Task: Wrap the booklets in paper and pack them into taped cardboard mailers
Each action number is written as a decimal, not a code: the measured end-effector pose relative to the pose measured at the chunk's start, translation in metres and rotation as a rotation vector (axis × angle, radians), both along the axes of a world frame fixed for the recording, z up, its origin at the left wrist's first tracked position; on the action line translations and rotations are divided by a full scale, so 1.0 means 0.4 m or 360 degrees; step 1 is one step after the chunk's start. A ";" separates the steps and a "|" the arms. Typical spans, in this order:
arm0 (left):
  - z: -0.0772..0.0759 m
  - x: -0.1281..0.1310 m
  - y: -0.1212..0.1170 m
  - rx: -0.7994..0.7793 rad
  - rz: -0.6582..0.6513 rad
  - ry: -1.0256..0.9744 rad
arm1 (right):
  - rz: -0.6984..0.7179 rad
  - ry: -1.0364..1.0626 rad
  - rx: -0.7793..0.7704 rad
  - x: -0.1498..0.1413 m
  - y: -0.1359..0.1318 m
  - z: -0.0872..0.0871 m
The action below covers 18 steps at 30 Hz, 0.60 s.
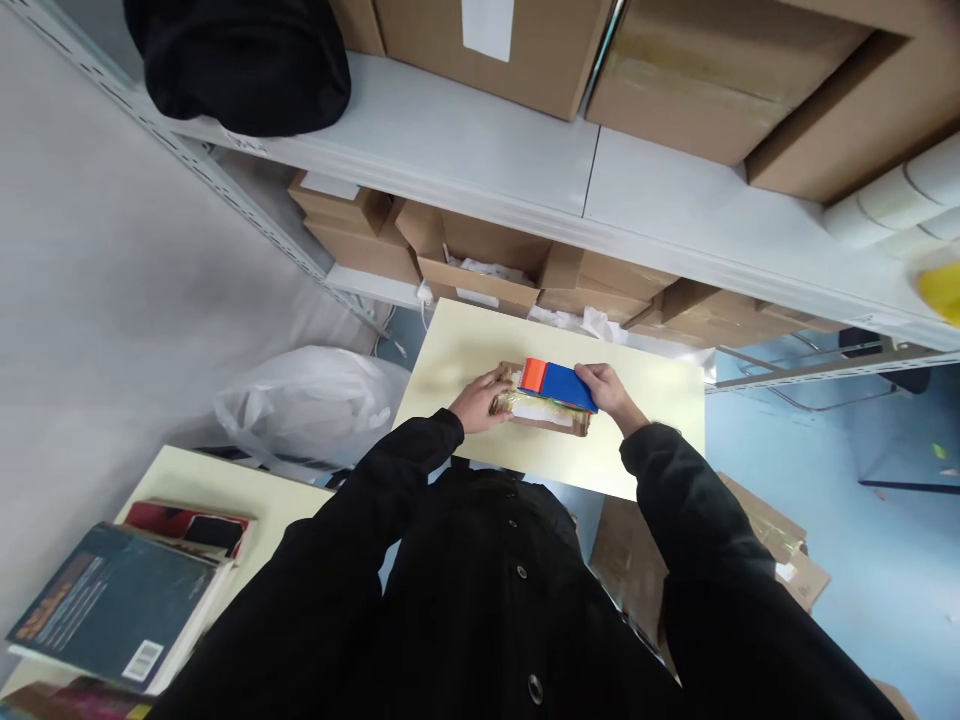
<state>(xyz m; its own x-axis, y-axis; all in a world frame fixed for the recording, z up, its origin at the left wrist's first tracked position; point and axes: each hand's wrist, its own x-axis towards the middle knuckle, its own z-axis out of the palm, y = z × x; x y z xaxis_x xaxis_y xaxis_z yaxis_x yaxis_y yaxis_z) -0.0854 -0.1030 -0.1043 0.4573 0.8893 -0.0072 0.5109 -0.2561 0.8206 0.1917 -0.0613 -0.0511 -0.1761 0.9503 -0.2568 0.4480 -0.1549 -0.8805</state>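
A small cardboard box [541, 412] with yellowish tape and a white label lies on the pale yellow table [457, 335]. My left hand [481, 402] grips the left end of this box, fingers curled around it. On top of the box, or partly in it, is a flat blue block with an orange end [566, 386]; its kind is not clear. A thin green edge shows beneath the blue part. My right hand [606, 392] pinches the upper right corner of the blue piece, thumb on top. Its other fingers are mostly hidden.
Ahead stands a metal shelf [480, 150] with cardboard boxes [495, 50] and a black bag-like item [240, 65]. A white plastic bag [315, 400] is at the left. Books [112, 605] lie on a second table [277, 490]. Cardboard [772, 530] rests on the floor at right.
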 end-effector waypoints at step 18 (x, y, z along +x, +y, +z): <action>0.080 0.121 0.058 -0.1475 0.0783 -0.1278 | -0.0006 0.0135 -0.0016 0.021 -0.019 -0.014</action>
